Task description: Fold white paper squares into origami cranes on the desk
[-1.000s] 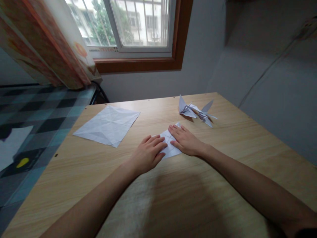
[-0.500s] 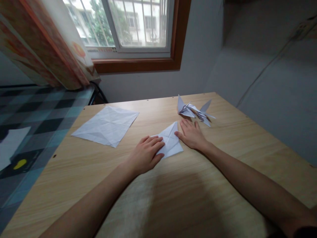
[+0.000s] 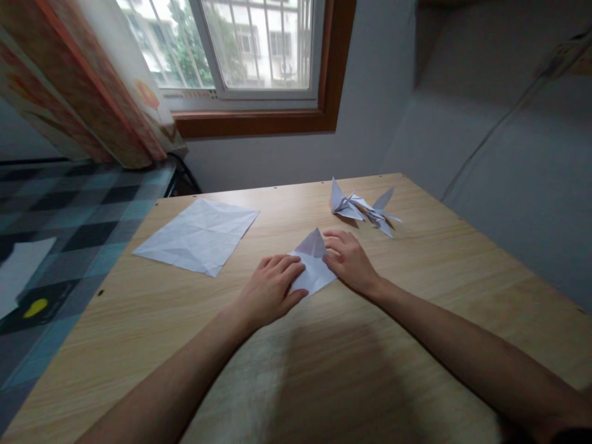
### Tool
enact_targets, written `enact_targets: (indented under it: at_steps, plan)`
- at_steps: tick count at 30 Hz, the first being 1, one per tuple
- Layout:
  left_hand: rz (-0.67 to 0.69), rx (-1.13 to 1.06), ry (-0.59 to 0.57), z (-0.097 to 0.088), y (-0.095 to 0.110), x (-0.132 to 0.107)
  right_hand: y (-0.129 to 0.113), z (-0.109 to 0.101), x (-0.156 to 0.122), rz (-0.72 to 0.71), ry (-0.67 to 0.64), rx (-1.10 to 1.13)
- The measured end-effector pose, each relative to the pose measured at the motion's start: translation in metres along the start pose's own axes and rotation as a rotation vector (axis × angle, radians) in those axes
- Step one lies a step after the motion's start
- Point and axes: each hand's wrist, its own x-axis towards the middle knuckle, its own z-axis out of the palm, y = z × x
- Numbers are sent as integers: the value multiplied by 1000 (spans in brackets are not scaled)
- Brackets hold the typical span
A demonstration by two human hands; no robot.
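A small folded sheet of white origami paper lies on the wooden table between my hands, with a pointed flap standing up at its far corner. My left hand rests over the paper's left side, fingers stretched out and thumb apart, pressing it down. At the right edge, my right hand has the paper between its thumb and curled fingers, partly hiding that edge. Behind the right hand are folded white paper cranes, clustered together. To the left, a larger creased white paper sheet lies spread flat.
The light wooden table ends at a wall below a barred window. On the left, a surface with a checked cloth carries a white paper. A cable runs down the right wall.
My right hand has moved from lying flat beside the paper to curling its fingers at its right edge. The paper's right part is now folded over. My left hand has stayed put.
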Motion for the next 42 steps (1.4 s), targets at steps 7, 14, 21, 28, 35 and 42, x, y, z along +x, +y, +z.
enact_targets:
  at_steps: [7, 14, 21, 28, 35, 42]
  plan:
    - [-24, -41, 60, 2, -5, -3, -6, -5, -8, -324, -259, -21]
    - [47, -3, -81, -4, -1, -1, -4, -5, -7, 6, -139, 110]
    - [31, 6, -39, 0, 0, 0, -8, 4, 3, 627, 27, 860]
    - [-26, -123, -26, -5, 0, 0, -23, -10, 7, 818, -31, 1281]
    - [-321, -762, 294, 3, 1, 2, -44, 2, -8, 231, -279, 1020]
    - [-648, -1117, 496, 4, 8, 9, -39, 19, -11, 410, -14, 1026]
